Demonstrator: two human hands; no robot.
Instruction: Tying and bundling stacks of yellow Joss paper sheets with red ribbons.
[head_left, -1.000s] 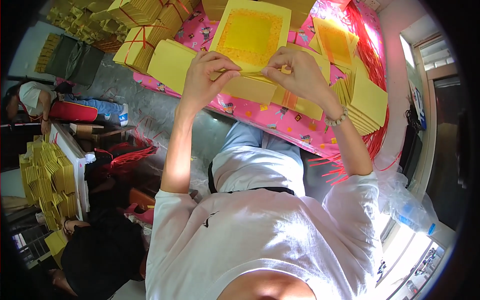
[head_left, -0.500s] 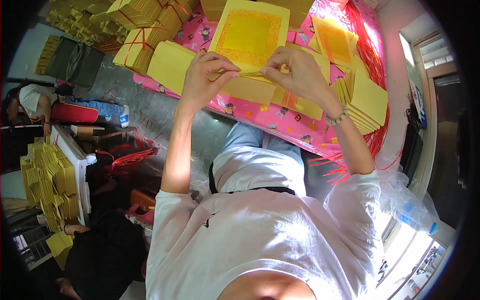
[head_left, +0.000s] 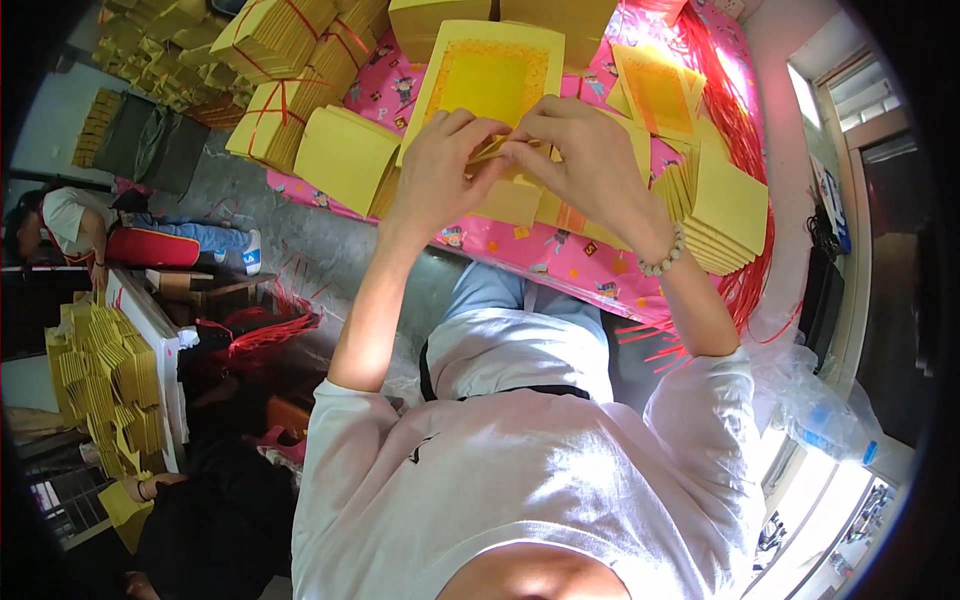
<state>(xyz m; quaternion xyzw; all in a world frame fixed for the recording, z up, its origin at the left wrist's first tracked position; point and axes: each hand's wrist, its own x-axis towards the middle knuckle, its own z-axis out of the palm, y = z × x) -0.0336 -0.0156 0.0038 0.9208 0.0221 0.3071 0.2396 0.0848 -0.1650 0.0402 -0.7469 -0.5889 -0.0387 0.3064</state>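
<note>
- Head view: we hold both hands close together above a pink table cover (head_left: 575, 268) printed with small figures.
- Printed yellow sheet (head_left: 485, 85): we locate it directly beyond the hands, its near edge between our fingers. It bears a plain yellow square inside a speckled orange border.
- Left hand (head_left: 447, 175): we pinch the near edge of the sheet between thumb and bent fingers, with the fingertips just beside those of the other hand.
- Right hand (head_left: 590, 165): we pinch the same edge between thumb and index finger. A beaded bracelet (head_left: 664, 264) encircles the wrist.
- Grip force: we cannot tell how firmly the fingers press; the hands partly hide the contact.
- Left of the left hand: we note a yellow stack (head_left: 345, 150) near it and, farther out, red-tied bundles (head_left: 265, 125).
- Right of the right hand: we note an orange-panelled sheet (head_left: 655, 90) and, nearer to us, a fanned yellow stack (head_left: 728, 215). Red strands (head_left: 730, 115) run along the right side of the table cover.
- Far left: we see a co-worker (head_left: 72, 220) in a white shirt, with one hand near a pile of folded yellow pieces (head_left: 110, 370).
- Lower right: we see a clear plastic bag (head_left: 815, 410) beside our right sleeve (head_left: 705, 415).
</note>
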